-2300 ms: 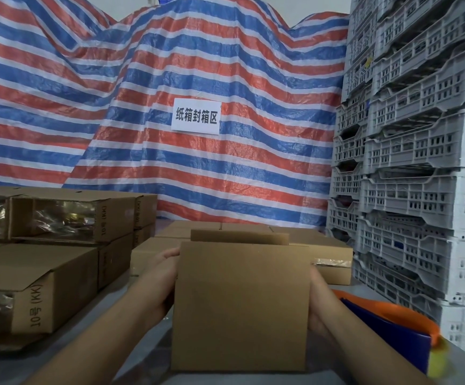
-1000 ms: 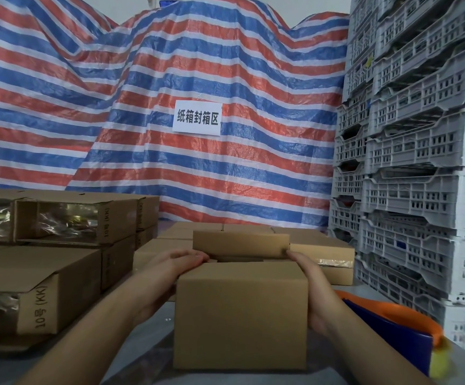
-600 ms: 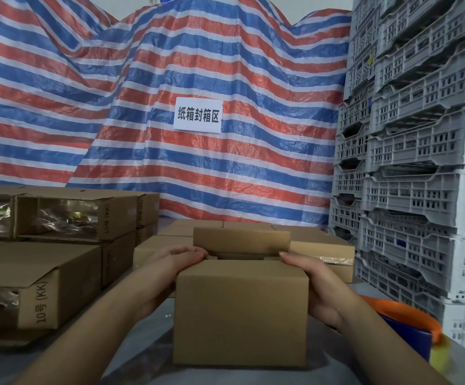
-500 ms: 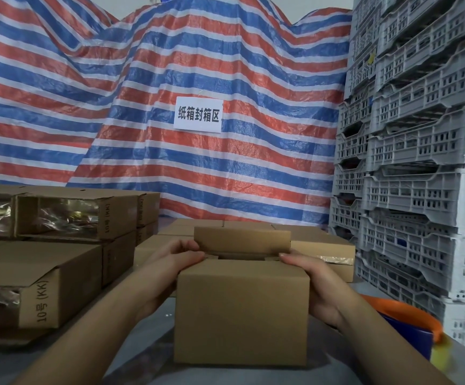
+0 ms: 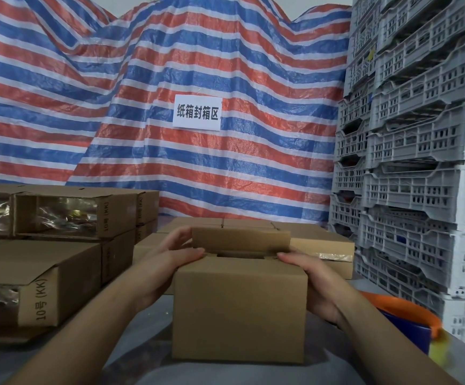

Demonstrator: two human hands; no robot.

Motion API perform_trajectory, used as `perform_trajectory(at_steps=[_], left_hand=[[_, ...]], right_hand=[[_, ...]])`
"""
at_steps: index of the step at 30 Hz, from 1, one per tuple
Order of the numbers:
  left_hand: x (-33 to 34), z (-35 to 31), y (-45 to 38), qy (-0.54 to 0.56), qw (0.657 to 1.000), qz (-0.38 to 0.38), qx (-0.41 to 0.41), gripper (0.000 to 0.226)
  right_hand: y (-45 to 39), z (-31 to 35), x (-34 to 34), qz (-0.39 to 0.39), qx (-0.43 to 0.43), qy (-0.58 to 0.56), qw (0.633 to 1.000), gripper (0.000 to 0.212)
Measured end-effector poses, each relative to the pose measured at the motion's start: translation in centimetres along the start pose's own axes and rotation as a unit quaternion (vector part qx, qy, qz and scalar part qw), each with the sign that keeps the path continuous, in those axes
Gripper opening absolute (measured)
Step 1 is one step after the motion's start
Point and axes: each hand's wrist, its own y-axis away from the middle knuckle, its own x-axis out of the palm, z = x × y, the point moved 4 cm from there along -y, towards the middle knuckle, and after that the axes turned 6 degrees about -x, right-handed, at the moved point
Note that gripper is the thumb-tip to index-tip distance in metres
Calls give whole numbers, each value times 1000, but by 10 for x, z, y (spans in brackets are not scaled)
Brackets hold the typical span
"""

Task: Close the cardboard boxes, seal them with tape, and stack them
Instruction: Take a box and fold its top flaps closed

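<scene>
The cardboard box point(image 5: 238, 309) stands upright on the grey tabletop point(image 5: 153, 323), square in front of the person, and both hands are at its top. A couple of seconds ago its near flap stood up tall and hid the opening; that flap is now folded down, and the far flap point(image 5: 241, 241) stands just behind the dark gap in the top. The left hand point(image 5: 170, 259) has climbed from the box's left side to its top left corner, its fingers curled over the edge beside the far flap, with a thumb or finger lying on the folded side flap. The right hand point(image 5: 307, 276) has likewise come up from the right side, cupping the top right corner with its fingertips pressing down at the opening. Left of the box are stacked boxes point(image 5: 59, 245) with shiny tape on their ends, unchanged, and more sealed boxes point(image 5: 320, 240) lie behind it. Right of the box an orange-and-blue tape dispenser point(image 5: 412, 320) rests near the tabletop's edge, in front of the grey crates point(image 5: 420, 176).
</scene>
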Motion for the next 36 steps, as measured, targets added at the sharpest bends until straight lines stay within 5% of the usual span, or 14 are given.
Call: perform_trajectory(at_steps=[5, 14, 21, 30, 36], left_hand=[[-5, 1, 0, -76, 996, -50, 3, 20], [-8, 0, -1, -124, 986, -109, -12, 22], [-7, 0, 0, -118, 986, -115, -11, 18], [-9, -1, -4, -130, 986, -102, -21, 17], [8, -44, -4, -404, 913, -53, -18, 13]], right_hand=[[0, 1, 0, 7, -3, -8, 1000, 51], [3, 5, 2, -19, -25, -5, 999, 46], [5, 27, 2, -36, -177, 167, 969, 30], [4, 26, -1, -33, -188, 241, 952, 19], [4, 25, -1, -36, -186, 249, 950, 22]])
